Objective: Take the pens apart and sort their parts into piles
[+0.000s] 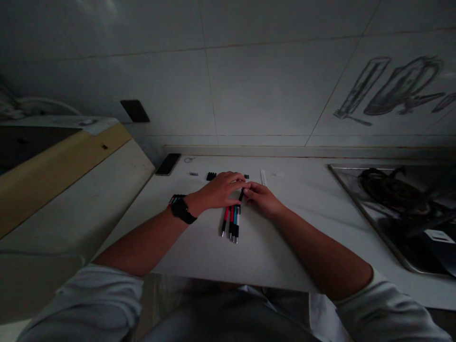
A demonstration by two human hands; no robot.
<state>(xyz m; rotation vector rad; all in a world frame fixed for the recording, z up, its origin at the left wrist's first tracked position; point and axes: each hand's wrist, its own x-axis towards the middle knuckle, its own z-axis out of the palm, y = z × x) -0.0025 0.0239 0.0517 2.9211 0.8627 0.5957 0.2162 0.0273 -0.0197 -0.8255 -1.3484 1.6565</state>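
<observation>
Several pens [230,222] with red, blue and white barrels and black grips lie side by side on the white counter, tips towards me. My left hand [226,190] hovers over their far ends, thumb and fingers apart. The thumb is close to the pens; whether it touches them I cannot tell. My right hand [261,198] pinches a small black tube-like piece [242,194] just beyond the pens, and its fingertips nearly meet those of my left hand. Beyond my hands lie small black parts [211,176], several springs [194,174] and thin white sticks [263,177].
A phone [168,164] lies at the far left of the counter [292,247]. More dark pen-like pieces [174,198] sit partly behind my left wrist. A gas stove [384,209] is on the right, a white cabinet [107,180] on the left, and a tiled wall behind.
</observation>
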